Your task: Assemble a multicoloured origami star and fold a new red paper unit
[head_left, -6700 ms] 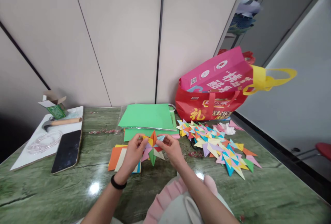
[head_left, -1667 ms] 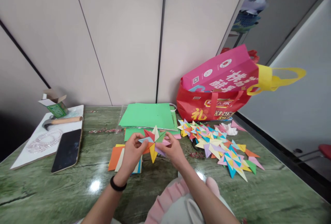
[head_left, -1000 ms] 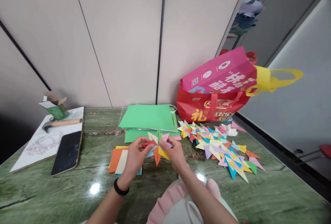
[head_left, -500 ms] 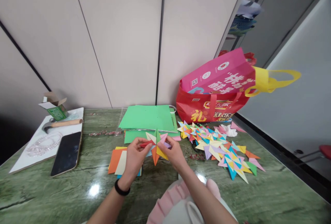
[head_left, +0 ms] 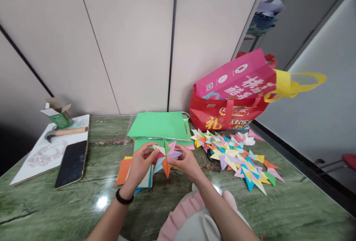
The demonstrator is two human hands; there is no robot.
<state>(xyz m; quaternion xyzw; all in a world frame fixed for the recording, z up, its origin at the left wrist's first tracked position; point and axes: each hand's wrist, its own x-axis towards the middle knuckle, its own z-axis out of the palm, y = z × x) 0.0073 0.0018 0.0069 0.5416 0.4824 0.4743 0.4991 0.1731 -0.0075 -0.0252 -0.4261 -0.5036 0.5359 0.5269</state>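
A many-coloured folded paper star (head_left: 166, 155) hangs just above the green marble table (head_left: 55, 204). My left hand (head_left: 140, 165) pinches its left points and my right hand (head_left: 187, 162) pinches its right points. A black band circles my left wrist. Under my left hand lies a small stack of orange, cream and blue paper squares (head_left: 125, 166). Behind the star rests a stack of green paper sheets (head_left: 158, 126).
Several finished paper stars (head_left: 236, 157) lie in a heap to the right. A red bag with a pink bag (head_left: 236, 92) stands at the back right. At the left are a black phone (head_left: 72, 163), a hammer (head_left: 65, 132), a small green box (head_left: 58, 116) and a white board (head_left: 30, 166).
Both hands have kept hold of the star and turned it; different coloured points now face up and down. The other things on the table have not moved.
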